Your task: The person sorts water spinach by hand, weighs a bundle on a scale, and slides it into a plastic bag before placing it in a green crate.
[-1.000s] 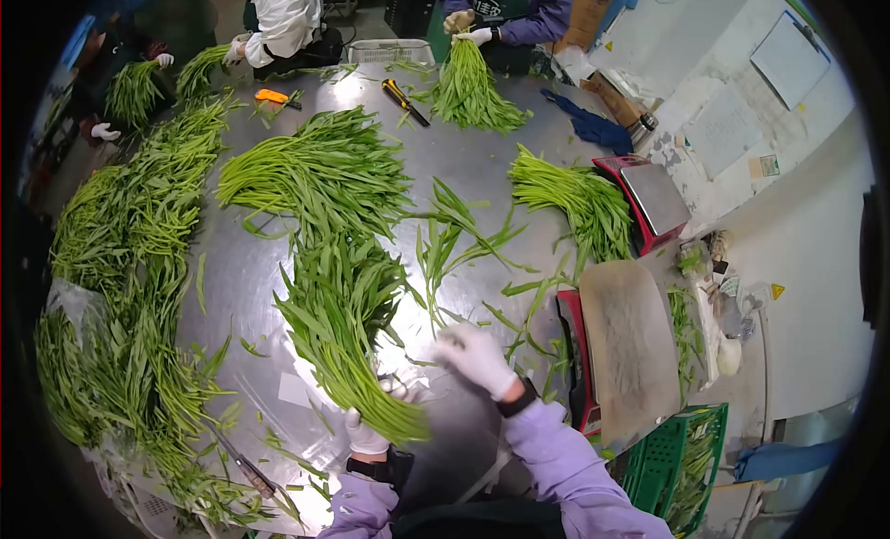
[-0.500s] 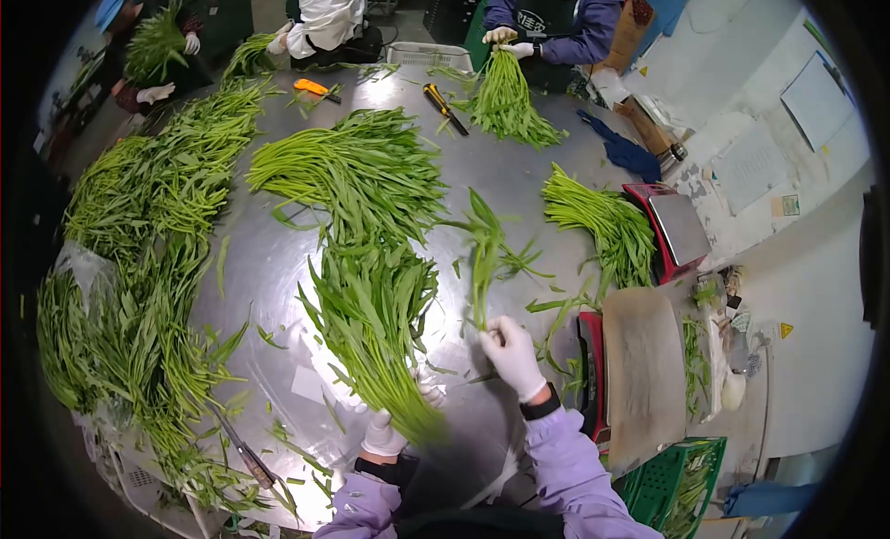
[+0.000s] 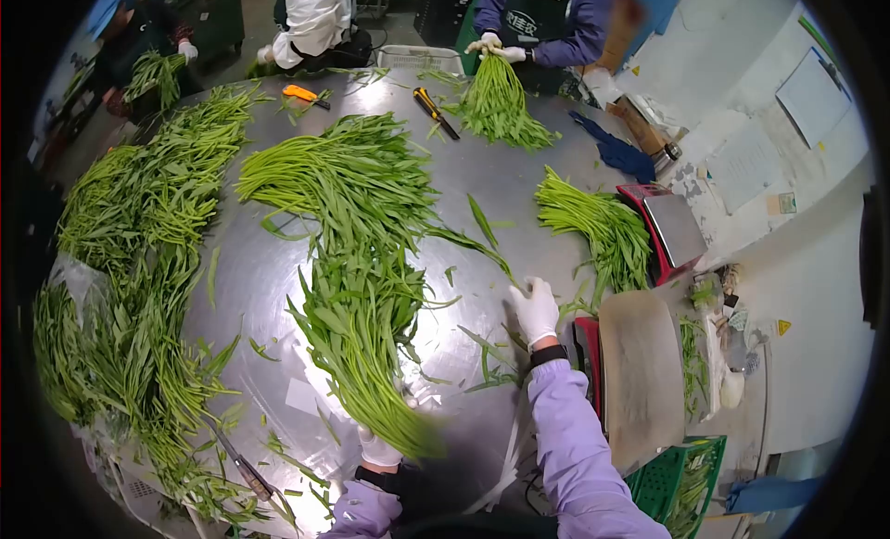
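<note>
My left hand (image 3: 380, 446), in a white glove, is wrapped round the stem end of a large green leafy bunch (image 3: 357, 326), which partly covers the fingers. The bunch's leaves point away from me and meet a second bunch (image 3: 352, 173) lying on the metal table (image 3: 264, 303). To the right, my gloved right hand (image 3: 535, 309) pinches the near end of a thin green stalk (image 3: 477, 247) that stretches back toward the second bunch. Loose leaves (image 3: 491, 358) lie just below and left of this hand.
A long heap of greens (image 3: 139, 261) covers the left side, with scissors (image 3: 243, 467) near its front. At right are another bunch (image 3: 603, 224) and two scales (image 3: 672, 228). Cutters (image 3: 436, 113) lie at the back. Co-workers (image 3: 556, 29) stand across the table.
My right hand has moved right and slightly away from me. The leafy sprig it held is no longer upright there; loose leaves now lie nearby and it pinches a thin stalk.
</note>
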The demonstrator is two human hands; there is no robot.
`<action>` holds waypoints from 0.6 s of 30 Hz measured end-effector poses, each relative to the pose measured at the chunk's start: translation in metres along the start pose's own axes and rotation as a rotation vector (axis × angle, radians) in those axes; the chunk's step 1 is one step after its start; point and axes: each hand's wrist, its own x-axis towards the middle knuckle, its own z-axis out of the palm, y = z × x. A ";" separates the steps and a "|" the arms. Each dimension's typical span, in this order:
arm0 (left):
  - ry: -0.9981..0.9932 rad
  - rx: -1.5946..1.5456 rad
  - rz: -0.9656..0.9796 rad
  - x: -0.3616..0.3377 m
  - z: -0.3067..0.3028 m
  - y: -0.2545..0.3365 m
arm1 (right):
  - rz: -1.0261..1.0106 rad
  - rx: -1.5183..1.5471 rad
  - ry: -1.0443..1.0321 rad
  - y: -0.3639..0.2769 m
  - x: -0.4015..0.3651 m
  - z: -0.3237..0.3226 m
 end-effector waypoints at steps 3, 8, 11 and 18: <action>-0.117 -0.020 -0.072 0.003 0.024 0.009 | 0.069 -0.254 -0.088 0.029 0.011 0.029; -0.049 0.035 -0.114 -0.001 0.024 0.010 | 0.280 0.542 -0.209 0.029 0.017 0.033; -0.028 0.108 -0.112 0.000 0.037 0.011 | 0.142 1.012 -0.097 -0.046 -0.028 -0.023; 0.042 0.152 -0.084 0.003 0.054 0.016 | -0.661 0.510 -0.503 -0.094 -0.132 -0.080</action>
